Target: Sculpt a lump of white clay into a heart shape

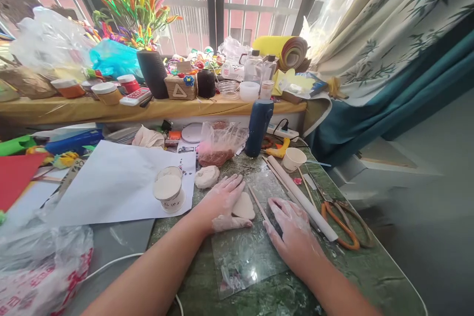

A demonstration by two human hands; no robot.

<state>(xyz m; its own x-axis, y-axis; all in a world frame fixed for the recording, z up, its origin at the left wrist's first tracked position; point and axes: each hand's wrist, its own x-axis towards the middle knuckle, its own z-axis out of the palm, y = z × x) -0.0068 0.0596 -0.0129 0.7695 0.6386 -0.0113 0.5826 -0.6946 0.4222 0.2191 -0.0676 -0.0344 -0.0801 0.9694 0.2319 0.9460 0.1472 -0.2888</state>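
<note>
My left hand (221,203) lies flat with fingers spread on a clear plastic sheet (244,256), pressing on a flattened piece of pale clay (244,206). My right hand (292,229) rests open on the same sheet, fingers stretched out, just right of a thin wooden stick (259,205). Both hands are dusted white. A white rolling tube (301,197) lies beside the right hand. A second lump of clay (206,177) sits beyond the left hand.
Two clay-filled paper cups (168,190) stand on white paper (114,182). Orange-handled scissors (342,224) lie at the right. A plastic bag of clay (220,144), dark blue bottle (258,127), small cup (294,159), cluttered shelf (155,106) and curtain (388,34) surround the green table (363,271).
</note>
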